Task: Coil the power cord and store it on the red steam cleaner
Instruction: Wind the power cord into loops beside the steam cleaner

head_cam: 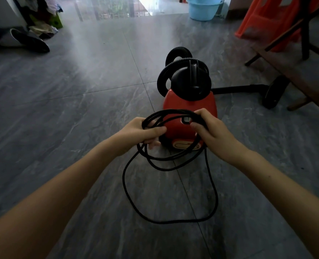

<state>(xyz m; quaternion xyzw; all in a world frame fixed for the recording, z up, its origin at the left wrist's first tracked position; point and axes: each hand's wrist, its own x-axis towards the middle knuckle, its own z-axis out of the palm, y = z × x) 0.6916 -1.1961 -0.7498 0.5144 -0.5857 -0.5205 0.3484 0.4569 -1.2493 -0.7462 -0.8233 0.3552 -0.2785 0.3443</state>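
Both bare forearms extend forward from the lower corners, converging toward centre. Left hand (142, 132): back of hand up, thumb pointing right, fingers curled and closed around the left side of the power cord (170, 222) coil. Right hand (213, 134): back of hand up, wrist slightly bent, fingers (204, 114) hooked over the top of the coil, thumb pressing from beneath. Hands near each other, apart, roughly level.

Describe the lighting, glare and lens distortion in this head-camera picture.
Head view: bright daylight glare washes the glossy grey tiled floor near the far doorway; corners darken; wide-angle bending stretches the forearms; the hands, left and right, gripping the black power cord stay sharp before the red steam cleaner.
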